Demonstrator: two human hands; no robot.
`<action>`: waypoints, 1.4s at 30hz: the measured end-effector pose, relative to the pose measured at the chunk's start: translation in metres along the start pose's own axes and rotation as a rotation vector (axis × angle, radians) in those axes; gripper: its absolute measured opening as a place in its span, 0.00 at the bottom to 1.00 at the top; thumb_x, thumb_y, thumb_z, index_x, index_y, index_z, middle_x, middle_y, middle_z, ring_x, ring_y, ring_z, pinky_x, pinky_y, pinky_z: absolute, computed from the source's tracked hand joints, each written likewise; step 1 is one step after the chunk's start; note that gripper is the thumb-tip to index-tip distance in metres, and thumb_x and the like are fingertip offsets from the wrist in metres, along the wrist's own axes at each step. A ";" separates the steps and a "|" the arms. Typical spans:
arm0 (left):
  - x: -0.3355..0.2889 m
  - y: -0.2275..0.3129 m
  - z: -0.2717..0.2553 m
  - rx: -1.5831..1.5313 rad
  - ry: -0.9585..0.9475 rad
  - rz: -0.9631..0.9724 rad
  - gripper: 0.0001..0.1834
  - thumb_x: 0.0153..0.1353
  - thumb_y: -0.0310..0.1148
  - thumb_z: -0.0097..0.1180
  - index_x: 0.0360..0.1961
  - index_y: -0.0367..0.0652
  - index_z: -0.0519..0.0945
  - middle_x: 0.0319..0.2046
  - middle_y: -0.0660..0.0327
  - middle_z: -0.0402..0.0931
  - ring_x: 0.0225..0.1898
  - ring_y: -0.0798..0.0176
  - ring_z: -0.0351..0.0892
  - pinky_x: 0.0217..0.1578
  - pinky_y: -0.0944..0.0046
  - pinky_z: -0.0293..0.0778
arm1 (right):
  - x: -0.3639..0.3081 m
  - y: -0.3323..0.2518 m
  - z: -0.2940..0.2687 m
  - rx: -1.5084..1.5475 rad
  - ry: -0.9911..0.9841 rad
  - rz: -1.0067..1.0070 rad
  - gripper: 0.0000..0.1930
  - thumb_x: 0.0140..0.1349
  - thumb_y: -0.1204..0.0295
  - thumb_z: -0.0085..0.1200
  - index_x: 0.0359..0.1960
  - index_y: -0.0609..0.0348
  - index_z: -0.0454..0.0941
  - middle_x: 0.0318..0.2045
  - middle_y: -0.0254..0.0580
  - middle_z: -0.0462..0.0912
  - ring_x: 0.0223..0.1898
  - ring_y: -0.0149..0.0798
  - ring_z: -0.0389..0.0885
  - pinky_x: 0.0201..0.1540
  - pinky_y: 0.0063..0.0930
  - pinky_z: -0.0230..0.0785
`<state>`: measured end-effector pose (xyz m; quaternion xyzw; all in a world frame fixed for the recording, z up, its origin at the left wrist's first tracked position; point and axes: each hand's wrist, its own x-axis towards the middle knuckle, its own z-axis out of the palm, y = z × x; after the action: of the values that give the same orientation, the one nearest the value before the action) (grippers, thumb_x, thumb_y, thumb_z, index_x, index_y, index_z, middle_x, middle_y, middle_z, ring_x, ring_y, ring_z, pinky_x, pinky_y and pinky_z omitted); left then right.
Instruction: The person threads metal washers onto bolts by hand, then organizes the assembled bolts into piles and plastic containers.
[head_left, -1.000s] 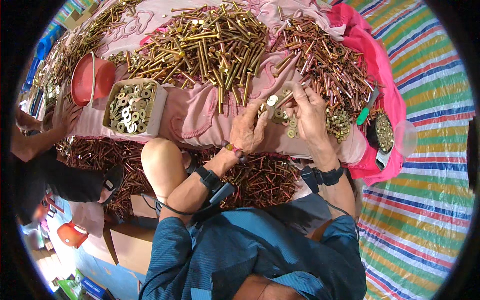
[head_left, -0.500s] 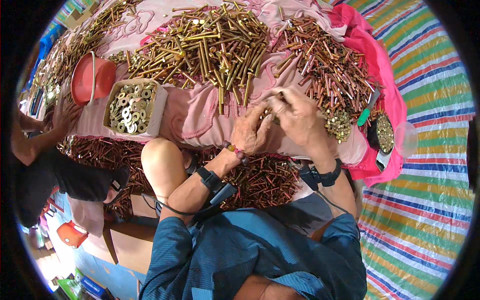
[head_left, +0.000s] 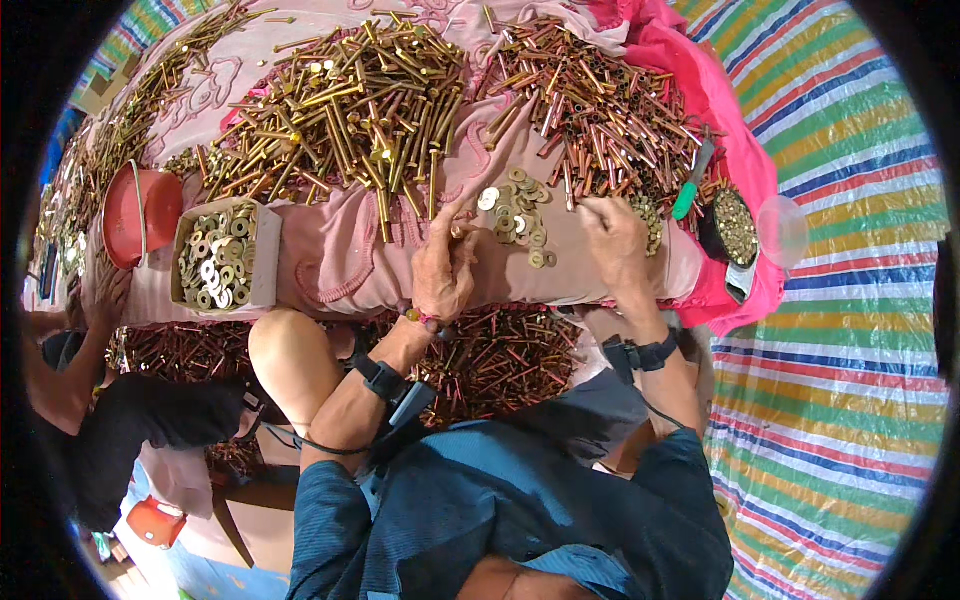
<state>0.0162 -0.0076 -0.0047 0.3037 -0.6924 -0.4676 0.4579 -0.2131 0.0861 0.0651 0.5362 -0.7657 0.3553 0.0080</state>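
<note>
The hands, joined over the cluster of loose washers (head_left: 518, 215) a moment ago, are now parted, and the cluster is left uncovered between them on the pale pink cloth (head_left: 580, 282). By this, the handling over the washers seems to be paused or finished for one piece, though no completed piece can be made out. The left hand (head_left: 445, 268) is held just left of the cluster and a little nearer, its fingers half curled; whether anything small is pinched there cannot be told. The right hand (head_left: 617, 245) is placed right of the cluster, fingers bent down and thumb tucked in; its grasp is hidden, so a held piece can be neither confirmed nor ruled out.

Nearer than the cluster, below the cloth's edge, a dark heap of metal pieces (head_left: 500, 375) is partly hidden by the left forearm. Right of the cluster, a small pile of nuts (head_left: 652, 225) is partly blocked from view by the right hand; farther right are set a black dish (head_left: 712, 240) of nuts, a green-handled tool (head_left: 686, 198) and a clear plastic bowl (head_left: 783, 232). Well left of it, a carton (head_left: 265, 255) is filled with washers, with a red bucket (head_left: 158, 215) beyond. Behind the cluster, long bolts (head_left: 350, 110) are heaped to the left and copper-coloured pieces (head_left: 615, 115) to the right.
</note>
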 end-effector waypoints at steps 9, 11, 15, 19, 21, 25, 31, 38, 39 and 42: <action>0.004 0.000 -0.001 -0.023 -0.048 -0.092 0.13 0.76 0.29 0.46 0.57 0.39 0.72 0.34 0.63 0.81 0.25 0.76 0.74 0.25 0.73 0.71 | -0.009 0.046 -0.003 -0.198 -0.088 0.129 0.11 0.62 0.67 0.60 0.41 0.62 0.83 0.34 0.56 0.82 0.38 0.60 0.81 0.42 0.50 0.72; 0.006 0.000 -0.003 -0.041 -0.035 -0.112 0.10 0.76 0.29 0.45 0.54 0.39 0.73 0.34 0.63 0.80 0.23 0.77 0.73 0.23 0.74 0.70 | -0.007 0.047 0.004 -0.241 -0.096 0.124 0.12 0.63 0.67 0.59 0.42 0.62 0.84 0.36 0.57 0.82 0.39 0.60 0.81 0.42 0.50 0.72; 0.007 0.001 -0.002 -0.042 -0.022 -0.150 0.08 0.76 0.28 0.45 0.51 0.38 0.73 0.31 0.63 0.80 0.23 0.76 0.74 0.22 0.73 0.70 | 0.000 0.044 0.017 -0.212 -0.072 0.104 0.15 0.63 0.64 0.60 0.45 0.62 0.84 0.39 0.56 0.83 0.40 0.60 0.82 0.44 0.49 0.73; 0.008 0.004 -0.002 0.029 -0.030 -0.120 0.08 0.75 0.29 0.46 0.49 0.38 0.73 0.28 0.63 0.78 0.22 0.75 0.74 0.22 0.72 0.71 | 0.008 0.041 0.032 -0.213 -0.159 0.159 0.16 0.63 0.63 0.62 0.46 0.62 0.84 0.40 0.55 0.84 0.41 0.58 0.83 0.45 0.48 0.74; 0.009 0.008 -0.005 0.045 -0.037 -0.118 0.08 0.75 0.29 0.47 0.49 0.38 0.74 0.27 0.63 0.78 0.22 0.75 0.74 0.22 0.71 0.71 | 0.013 0.041 0.037 -0.223 -0.144 0.106 0.16 0.62 0.63 0.63 0.46 0.62 0.84 0.39 0.54 0.84 0.41 0.57 0.83 0.45 0.46 0.74; 0.008 0.004 -0.004 0.087 -0.040 -0.094 0.08 0.75 0.30 0.49 0.49 0.38 0.75 0.25 0.64 0.78 0.21 0.75 0.75 0.23 0.71 0.71 | 0.020 0.024 0.043 -0.164 -0.120 0.184 0.15 0.62 0.65 0.63 0.46 0.62 0.84 0.39 0.54 0.84 0.41 0.57 0.83 0.44 0.45 0.74; 0.010 0.007 -0.001 0.055 -0.011 -0.117 0.07 0.73 0.31 0.51 0.45 0.39 0.75 0.19 0.57 0.74 0.20 0.60 0.79 0.23 0.60 0.72 | 0.015 0.040 0.046 -0.108 -0.081 0.077 0.15 0.62 0.68 0.63 0.47 0.61 0.84 0.38 0.55 0.85 0.39 0.58 0.84 0.43 0.45 0.74; 0.009 0.004 0.000 0.074 -0.029 -0.099 0.08 0.74 0.30 0.50 0.48 0.39 0.77 0.24 0.63 0.78 0.22 0.72 0.77 0.25 0.68 0.72 | 0.025 0.031 0.035 -0.129 -0.098 0.160 0.18 0.65 0.66 0.57 0.54 0.63 0.79 0.35 0.60 0.86 0.37 0.61 0.85 0.45 0.52 0.75; 0.010 0.005 0.000 0.070 -0.020 -0.092 0.07 0.74 0.31 0.51 0.47 0.40 0.76 0.22 0.59 0.76 0.21 0.63 0.78 0.24 0.63 0.72 | 0.029 0.027 0.037 -0.150 -0.135 0.192 0.20 0.66 0.65 0.57 0.55 0.63 0.78 0.33 0.61 0.85 0.36 0.62 0.85 0.44 0.53 0.75; 0.010 0.006 0.000 0.082 -0.012 -0.081 0.06 0.73 0.31 0.52 0.46 0.41 0.75 0.18 0.55 0.74 0.20 0.53 0.79 0.22 0.58 0.71 | 0.036 0.012 0.036 -0.164 -0.148 0.283 0.21 0.66 0.63 0.55 0.56 0.63 0.76 0.32 0.64 0.85 0.36 0.63 0.85 0.43 0.54 0.75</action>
<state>0.0128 -0.0136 0.0043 0.3472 -0.7009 -0.4586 0.4218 -0.2250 0.0388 0.0462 0.4454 -0.8583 0.2487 -0.0548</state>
